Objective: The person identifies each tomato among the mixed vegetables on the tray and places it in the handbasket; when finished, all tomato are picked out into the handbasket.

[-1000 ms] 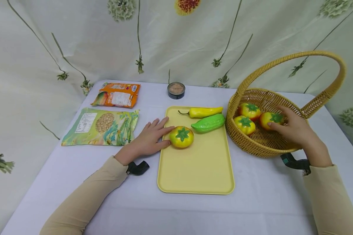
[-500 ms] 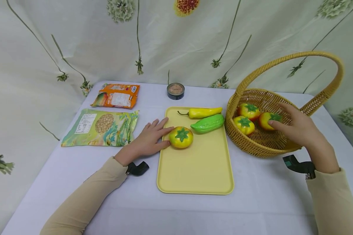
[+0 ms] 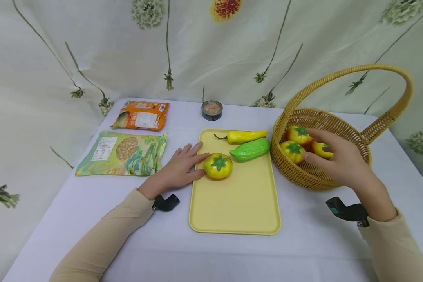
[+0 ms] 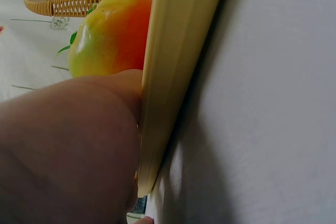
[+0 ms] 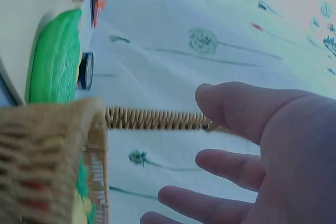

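A yellow tray [image 3: 236,207] lies mid-table. On its left side sits a yellow-red artificial tomato [image 3: 217,166] with a star-shaped green leaf. My left hand [image 3: 178,166] rests over the tray's left edge, fingers extended, thumb and forefinger at the tomato's side. Seen from the left wrist, that tomato [image 4: 113,35] stands just beyond the thumb. My right hand [image 3: 340,158] hovers over the wicker basket [image 3: 294,172], above several similar tomatoes [image 3: 292,152], partly covering the rightmost one. In the right wrist view, the right hand's fingers [image 5: 210,203] are spread with nothing between them.
A yellow chili pepper [image 3: 246,136] and a green pepper [image 3: 250,149] lie at the tray's upper right. Behind the tray stands a small round tin [image 3: 212,110]. An orange packet [image 3: 142,115] and a green bag [image 3: 121,152] lie left. The basket's handle [image 3: 352,69] arches high.
My right hand first drew back slightly from the rightmost tomato in the basket, then shifted left over the tomatoes. The left hand and the tomato on the tray have stayed put.
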The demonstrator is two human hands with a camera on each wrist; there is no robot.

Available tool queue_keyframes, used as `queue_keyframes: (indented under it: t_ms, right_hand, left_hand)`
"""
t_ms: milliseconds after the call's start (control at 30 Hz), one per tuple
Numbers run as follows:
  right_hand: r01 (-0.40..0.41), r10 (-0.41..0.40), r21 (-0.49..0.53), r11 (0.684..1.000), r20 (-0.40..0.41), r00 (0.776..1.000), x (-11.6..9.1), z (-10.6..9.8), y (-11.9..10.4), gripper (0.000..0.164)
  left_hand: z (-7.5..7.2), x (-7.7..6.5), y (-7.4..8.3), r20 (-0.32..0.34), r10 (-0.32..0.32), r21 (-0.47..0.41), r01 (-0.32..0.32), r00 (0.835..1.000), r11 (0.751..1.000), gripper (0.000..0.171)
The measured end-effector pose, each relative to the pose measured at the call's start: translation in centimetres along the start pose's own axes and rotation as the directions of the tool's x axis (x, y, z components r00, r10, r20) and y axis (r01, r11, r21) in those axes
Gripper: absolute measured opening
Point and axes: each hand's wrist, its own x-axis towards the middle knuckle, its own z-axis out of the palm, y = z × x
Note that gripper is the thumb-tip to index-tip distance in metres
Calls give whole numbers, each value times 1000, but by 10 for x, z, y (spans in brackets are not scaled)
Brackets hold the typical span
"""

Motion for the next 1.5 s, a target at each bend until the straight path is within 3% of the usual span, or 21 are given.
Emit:
queue_keyframes:
  t_ms: [167,300,500,800,1167,1500]
  right_hand:
    - [122,-121,20,992,-22,992,-3,8,-14,55]
    - [233,-233,8,972,-40,972,-2,18,-25,48]
    - [340,-340,32,940,12,940,5,34,-39,46]
    - [343,-362,135,929,153,920,30,65,-61,52]
    - [375,-421,215,902,237,876,56,98,-80,57]
    - [350,-398,205,914,288,871,61,114,-81,58]
  left_hand:
    - [0,0,0,1,-7,1,7,1000,1000,58]
    - [0,0,0,1,-9,1,9,1000,1000,59]
    - [-1,0,1,1,-4,3,4,1000,1000,58]
    - [-1,1,2,2,-4,0,4,1000,1000,58]
    - [-2,-1,0,4,-12,0,12,1000,1000,58]
    - [-2,0,1,4,4,-4,-4,1000,1000,58]
